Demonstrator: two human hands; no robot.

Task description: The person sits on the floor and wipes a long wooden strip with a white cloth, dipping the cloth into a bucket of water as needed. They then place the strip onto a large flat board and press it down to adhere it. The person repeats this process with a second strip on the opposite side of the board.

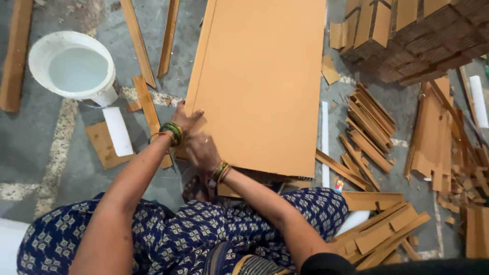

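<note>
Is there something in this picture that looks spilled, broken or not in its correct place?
Nothing looks spilled or broken. The white bucket stands upright. Cardboard strips lie scattered on the floor to the right, in no order. Both hands, left hand and right hand, rest on the near left corner of the large cardboard sheet.

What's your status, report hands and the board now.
Left hand gripping cardboard sheet edge. Right hand pressing its near corner. White bucket left, strip pile right, clear of it.

No packages, labels, signs, screens
</note>
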